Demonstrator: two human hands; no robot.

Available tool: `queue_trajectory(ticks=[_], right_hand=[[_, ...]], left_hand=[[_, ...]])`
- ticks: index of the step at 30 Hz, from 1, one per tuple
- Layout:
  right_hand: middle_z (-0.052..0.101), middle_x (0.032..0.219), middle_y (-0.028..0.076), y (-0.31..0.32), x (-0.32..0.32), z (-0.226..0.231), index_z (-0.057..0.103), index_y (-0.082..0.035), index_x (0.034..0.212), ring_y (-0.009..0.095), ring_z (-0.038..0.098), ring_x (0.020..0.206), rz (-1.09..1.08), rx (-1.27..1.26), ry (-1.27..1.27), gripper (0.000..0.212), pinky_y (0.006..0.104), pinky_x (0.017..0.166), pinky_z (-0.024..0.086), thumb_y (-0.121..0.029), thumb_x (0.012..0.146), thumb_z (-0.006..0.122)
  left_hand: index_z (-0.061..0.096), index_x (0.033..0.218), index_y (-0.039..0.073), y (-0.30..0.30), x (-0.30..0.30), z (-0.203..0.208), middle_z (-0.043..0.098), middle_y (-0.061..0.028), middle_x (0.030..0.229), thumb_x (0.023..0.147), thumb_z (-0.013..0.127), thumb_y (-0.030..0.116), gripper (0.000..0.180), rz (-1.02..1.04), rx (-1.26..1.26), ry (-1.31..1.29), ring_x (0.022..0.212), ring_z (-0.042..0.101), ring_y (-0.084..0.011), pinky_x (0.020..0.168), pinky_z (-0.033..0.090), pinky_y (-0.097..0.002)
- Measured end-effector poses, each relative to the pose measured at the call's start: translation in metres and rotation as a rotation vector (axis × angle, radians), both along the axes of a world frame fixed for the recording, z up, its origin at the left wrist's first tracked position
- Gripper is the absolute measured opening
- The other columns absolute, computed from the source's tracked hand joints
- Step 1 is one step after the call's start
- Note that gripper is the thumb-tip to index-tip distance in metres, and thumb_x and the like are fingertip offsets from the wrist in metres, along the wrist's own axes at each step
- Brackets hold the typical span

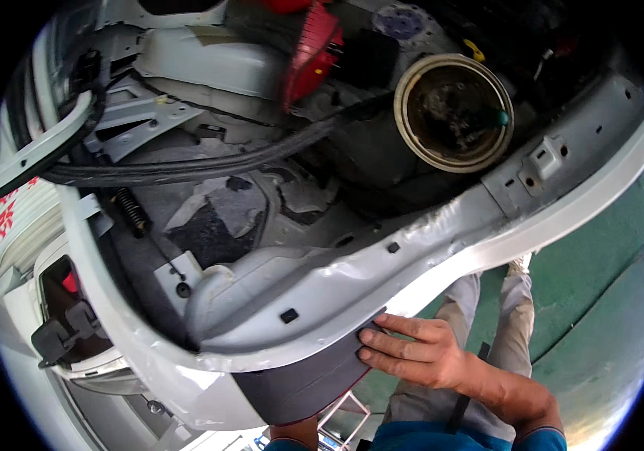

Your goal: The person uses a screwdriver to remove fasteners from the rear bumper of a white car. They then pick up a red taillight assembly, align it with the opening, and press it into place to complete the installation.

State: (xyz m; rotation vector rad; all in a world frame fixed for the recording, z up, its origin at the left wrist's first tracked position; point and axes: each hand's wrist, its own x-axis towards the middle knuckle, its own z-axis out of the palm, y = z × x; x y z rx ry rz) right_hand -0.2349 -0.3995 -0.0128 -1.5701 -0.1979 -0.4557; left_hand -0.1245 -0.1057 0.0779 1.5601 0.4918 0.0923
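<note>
My right hand [416,353] rests its long fingers, close together, over the right end of a dark grey panel [299,383] with a thin red lower edge. Its thumb is hidden, apparently behind that end. The panel lies directly below the white curved rear edge [262,362] of a vehicle body; whether it is fixed there I cannot tell. Of my left arm only a piece of forearm [294,434] shows, under the panel. The panel covers my left hand, so its fingers are out of sight.
Inside the open body lie a red lamp [313,56], a round metal rim [405,124] and a loose black rubber seal [209,169]. At the left a strut with a spring [130,210] stands by the opening. My legs stand on a green floor [585,301].
</note>
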Motion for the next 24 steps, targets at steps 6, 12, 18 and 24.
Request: queue_trajectory(ticks=[6,12,18,24], right_hand=[[0.073,0.125,0.004,0.007,-0.001,0.0,0.079,-0.013,0.11,0.025,0.07,0.116,-0.031,-0.064,0.01,0.03,0.0315,0.092,0.063,-0.008,0.081,0.072],[0.074,0.123,0.004,0.007,0.0,0.001,0.08,-0.012,0.109,0.025,0.071,0.114,-0.042,-0.104,-0.005,0.031,0.0312,0.088,0.063,-0.005,0.079,0.073],[0.074,0.124,0.005,0.004,-0.002,-0.001,0.08,-0.012,0.109,0.025,0.07,0.115,-0.045,-0.086,-0.008,0.034,0.0312,0.089,0.062,-0.007,0.076,0.072],[0.069,0.128,0.014,0.003,0.0,-0.003,0.075,-0.007,0.115,0.03,0.069,0.114,-0.017,-0.106,-0.029,0.042,0.0354,0.092,0.061,-0.004,0.074,0.073]], left_hand=[[0.037,0.157,0.002,-0.002,0.0,0.005,0.047,-0.0209,0.155,0.1,0.053,0.053,0.077,0.02,-0.043,0.004,0.14,0.05,-0.0383,0.115,0.041,-0.0511],[0.037,0.157,0.002,-0.002,-0.002,0.002,0.047,-0.0211,0.155,0.1,0.054,0.052,0.077,0.033,-0.073,-0.003,0.14,0.05,-0.0382,0.115,0.041,-0.0506],[0.037,0.157,0.002,-0.007,-0.001,-0.006,0.048,-0.0214,0.155,0.1,0.055,0.051,0.078,0.024,-0.1,-0.013,0.14,0.05,-0.0382,0.115,0.041,-0.0501],[0.037,0.157,0.001,-0.004,0.005,-0.021,0.048,-0.0217,0.155,0.1,0.056,0.051,0.078,0.016,-0.164,-0.049,0.139,0.05,-0.0381,0.114,0.041,-0.0496]])
